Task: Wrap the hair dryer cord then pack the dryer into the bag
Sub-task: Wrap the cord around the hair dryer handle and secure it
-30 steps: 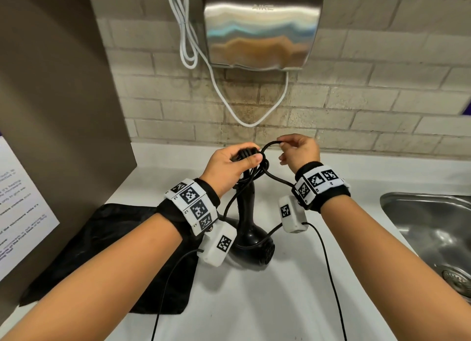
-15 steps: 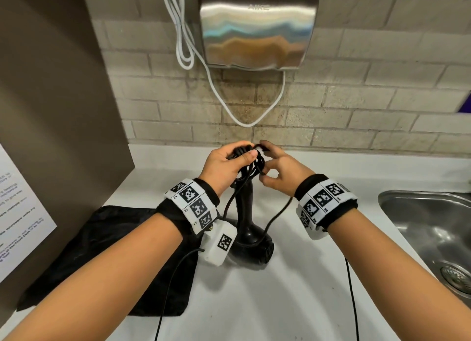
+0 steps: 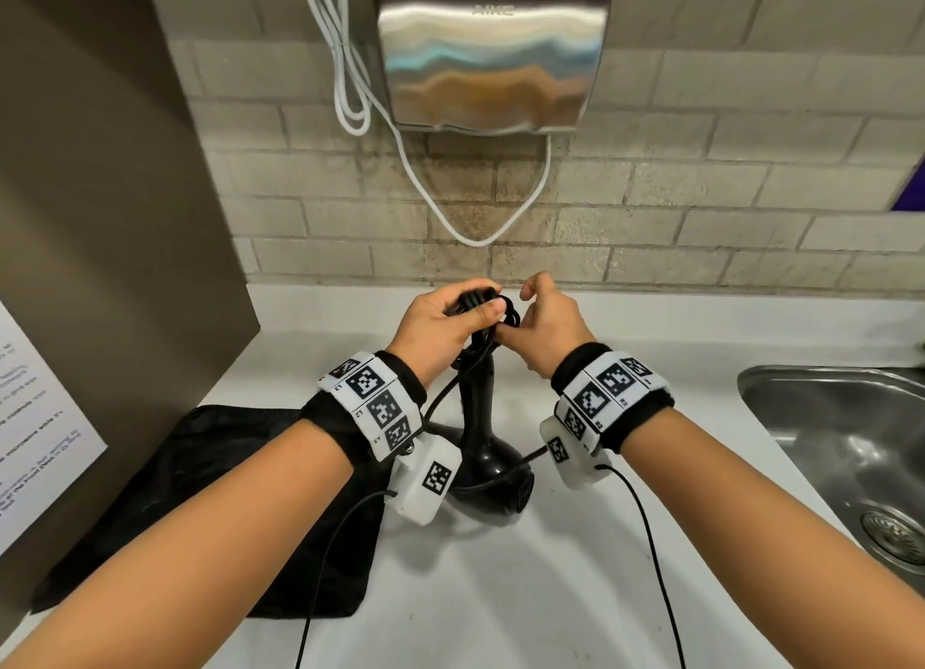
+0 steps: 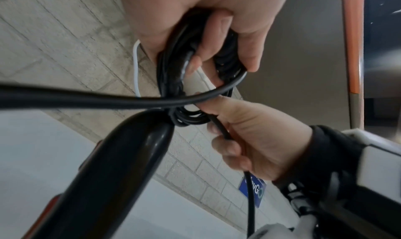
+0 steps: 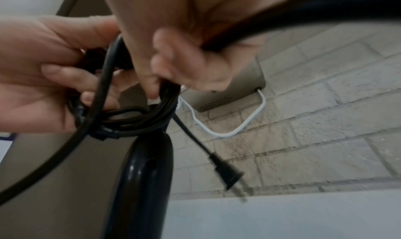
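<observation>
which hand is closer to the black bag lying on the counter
Left. The left hand grips the coiled cord above the dryer, with its forearm passing over the bag. The right hand pinches the cord farther toward the sink.

The hair dryer [image 3: 488, 461] is glossy black plastic, its cord [image 5: 139, 121] smooth and rubbery with a dull sheen. The bag [image 3: 210, 513] is matt black cloth on a smooth white surface [image 3: 500, 593]. Behind, the hand dryer [image 3: 493, 53] and sink [image 3: 826, 418] are brushed metal, the brick wall [image 3: 701, 193] rough.

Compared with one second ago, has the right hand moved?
Yes. The right hand has dropped from above the coiled black cord to beside it, at the top of the black hair dryer handle, closer to the left hand.
</observation>
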